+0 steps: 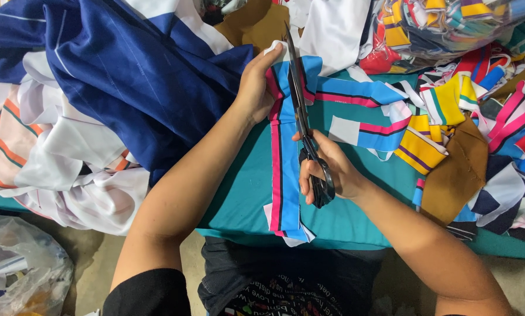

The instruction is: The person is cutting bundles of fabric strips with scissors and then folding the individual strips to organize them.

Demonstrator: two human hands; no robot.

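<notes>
With the left hand (pixel 255 88) pinching the striped strip (pixel 283 158) at upper centre, just beside the blades, the scissors (pixel 307 131) gripped by the right hand (pixel 331 172) could nick those fingers.

The scene is lit brightly and evenly from above, so colours are rendered vividly. Only soft shadows are cast under the forearms. Slight glare is seen on a plastic bag (pixel 22 263). Edges are bent by wide-angle distortion.

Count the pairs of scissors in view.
1. The black scissors are in the right hand, blades over the blue-and-pink striped fabric strip; others may be hidden under the cloth piles.
</notes>
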